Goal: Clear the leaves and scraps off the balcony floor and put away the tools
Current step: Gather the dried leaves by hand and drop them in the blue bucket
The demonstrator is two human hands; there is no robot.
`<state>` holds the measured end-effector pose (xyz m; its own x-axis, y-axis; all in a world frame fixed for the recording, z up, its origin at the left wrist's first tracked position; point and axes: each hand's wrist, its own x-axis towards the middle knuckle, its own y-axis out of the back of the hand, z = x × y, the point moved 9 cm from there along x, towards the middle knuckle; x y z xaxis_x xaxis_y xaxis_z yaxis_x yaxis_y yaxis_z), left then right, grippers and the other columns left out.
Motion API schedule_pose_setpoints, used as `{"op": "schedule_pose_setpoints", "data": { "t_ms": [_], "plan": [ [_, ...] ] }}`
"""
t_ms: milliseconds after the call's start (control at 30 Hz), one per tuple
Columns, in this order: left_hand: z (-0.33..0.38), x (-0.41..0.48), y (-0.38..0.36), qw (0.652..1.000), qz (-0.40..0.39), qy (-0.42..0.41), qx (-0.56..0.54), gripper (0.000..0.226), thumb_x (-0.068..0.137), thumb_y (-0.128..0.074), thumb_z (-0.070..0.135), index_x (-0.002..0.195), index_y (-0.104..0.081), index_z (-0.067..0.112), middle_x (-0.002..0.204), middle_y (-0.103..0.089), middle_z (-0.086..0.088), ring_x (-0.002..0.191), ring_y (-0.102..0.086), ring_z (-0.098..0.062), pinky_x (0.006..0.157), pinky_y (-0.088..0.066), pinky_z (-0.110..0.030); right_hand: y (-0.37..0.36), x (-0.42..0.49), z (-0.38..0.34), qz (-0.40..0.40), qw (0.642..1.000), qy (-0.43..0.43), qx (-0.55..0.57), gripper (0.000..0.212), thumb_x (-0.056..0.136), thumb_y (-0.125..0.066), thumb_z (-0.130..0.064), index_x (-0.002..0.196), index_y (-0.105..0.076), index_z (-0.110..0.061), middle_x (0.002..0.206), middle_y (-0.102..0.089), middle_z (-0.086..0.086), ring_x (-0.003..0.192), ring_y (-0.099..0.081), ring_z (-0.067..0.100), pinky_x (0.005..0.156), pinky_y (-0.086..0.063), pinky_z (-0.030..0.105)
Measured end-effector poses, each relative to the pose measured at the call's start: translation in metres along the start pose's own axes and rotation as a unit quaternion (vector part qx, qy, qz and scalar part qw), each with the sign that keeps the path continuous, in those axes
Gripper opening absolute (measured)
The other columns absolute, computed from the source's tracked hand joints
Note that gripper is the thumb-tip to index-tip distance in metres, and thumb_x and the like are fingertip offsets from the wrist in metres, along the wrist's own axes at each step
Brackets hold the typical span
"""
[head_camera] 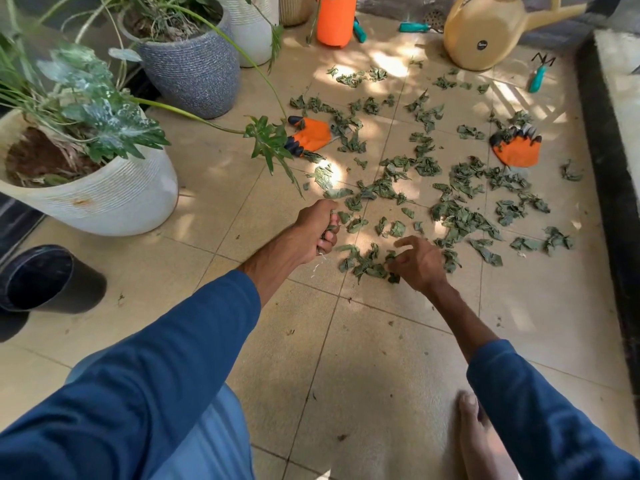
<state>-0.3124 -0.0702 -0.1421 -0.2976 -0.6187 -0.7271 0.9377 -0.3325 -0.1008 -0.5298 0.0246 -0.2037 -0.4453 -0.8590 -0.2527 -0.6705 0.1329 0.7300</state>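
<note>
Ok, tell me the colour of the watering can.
The watering can is pale tan-yellow, small dark round badge; head view.

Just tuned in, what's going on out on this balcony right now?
A person is clearing leaves by hand. The left hand grips a handful of leaves, and the right hand pinches more from a clump on the floor. Most scraps lie scattered ahead, among two orange gloves, a watering can and a small rake.

The person wore a dark blue top with long sleeves ending on the forearms, light blue trousers, and had a bare foot.
</note>
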Motion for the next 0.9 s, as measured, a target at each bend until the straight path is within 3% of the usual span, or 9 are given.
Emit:
{"op": "schedule_pose_setpoints", "data": {
  "t_ms": [133,333,433,500,600,733,800,900],
  "plan": [
    [0.002,0.0,0.002,1.0,-0.005,0.0,-0.006,0.037,0.1,-0.051,0.03,0.065,-0.044,0.022,0.05,-0.04,0.007,0.035,-0.028,-0.006,0.032,-0.016,-0.015,-0.016,0.0,-0.01,-0.025,0.999,0.027,0.005,0.017,0.072,-0.088,-0.009,0.084,-0.079,-0.017,0.082,-0.077,-0.005,0.069,-0.073,0.008,0.065,-0.063,0.032],
    [0.003,0.001,0.002,1.0,-0.014,-0.001,0.002,0.036,0.099,-0.052,0.031,0.065,-0.044,0.022,0.05,-0.04,0.008,0.035,-0.028,-0.007,0.032,-0.016,-0.016,-0.039,-0.002,-0.015,0.005,0.994,0.064,-0.09,0.016,0.075,-0.084,-0.004,0.089,-0.077,-0.01,0.099,-0.071,0.0,0.078,-0.06,0.007,0.063,-0.044,0.008],
    [0.002,0.002,0.004,1.0,-0.014,0.004,-0.002,0.037,0.099,-0.052,0.031,0.065,-0.044,0.021,0.05,-0.041,0.007,0.035,-0.028,-0.006,0.032,-0.016,-0.015,-0.048,-0.012,-0.011,0.006,0.988,0.078,-0.137,0.015,0.08,-0.08,-0.007,0.093,-0.078,-0.014,0.1,-0.074,0.004,0.076,-0.067,0.013,0.068,-0.058,0.023],
    [0.002,0.003,0.006,1.0,-0.012,0.004,-0.005,0.037,0.099,-0.053,0.031,0.065,-0.044,0.021,0.051,-0.04,0.007,0.035,-0.028,-0.007,0.032,-0.016,-0.015,-0.043,-0.019,-0.01,0.026,0.985,0.069,-0.157,0.015,0.083,-0.078,-0.011,0.094,-0.077,-0.022,0.094,-0.076,0.0,0.073,-0.069,0.015,0.064,-0.059,0.028],
    [0.002,0.004,0.007,1.0,-0.014,0.005,-0.006,0.038,0.099,-0.053,0.031,0.063,-0.044,0.022,0.05,-0.04,0.007,0.034,-0.028,-0.007,0.032,-0.016,-0.015,-0.028,-0.026,-0.013,0.064,0.988,0.071,-0.121,0.018,0.083,-0.08,-0.013,0.094,-0.074,-0.026,0.087,-0.075,-0.006,0.066,-0.067,0.009,0.051,-0.047,0.017],
    [0.003,0.006,0.006,1.0,-0.014,0.004,-0.007,0.037,0.099,-0.052,0.031,0.064,-0.043,0.022,0.05,-0.04,0.007,0.035,-0.028,-0.007,0.033,-0.016,-0.015,-0.025,-0.017,-0.027,0.017,0.996,0.077,-0.051,0.017,0.081,-0.082,-0.014,0.095,-0.078,-0.022,0.091,-0.076,-0.011,0.072,-0.067,-0.003,0.055,-0.046,0.007],
    [0.002,0.006,0.005,1.0,-0.015,0.006,-0.002,0.036,0.098,-0.052,0.031,0.065,-0.044,0.022,0.049,-0.041,0.008,0.036,-0.029,-0.007,0.033,-0.016,-0.015,-0.035,-0.014,-0.042,-0.028,0.991,0.113,-0.071,0.018,0.08,-0.082,-0.01,0.094,-0.079,-0.021,0.093,-0.076,-0.008,0.073,-0.067,0.001,0.063,-0.053,0.012],
    [0.002,0.005,0.003,1.0,-0.019,0.008,-0.001,0.037,0.099,-0.051,0.031,0.065,-0.043,0.022,0.049,-0.04,0.007,0.036,-0.028,-0.007,0.033,-0.016,-0.015,-0.046,-0.011,-0.055,-0.041,0.983,0.137,-0.114,0.019,0.077,-0.084,-0.012,0.091,-0.078,-0.024,0.101,-0.071,-0.004,0.08,-0.066,0.01,0.073,-0.059,0.03]
  ]
}}
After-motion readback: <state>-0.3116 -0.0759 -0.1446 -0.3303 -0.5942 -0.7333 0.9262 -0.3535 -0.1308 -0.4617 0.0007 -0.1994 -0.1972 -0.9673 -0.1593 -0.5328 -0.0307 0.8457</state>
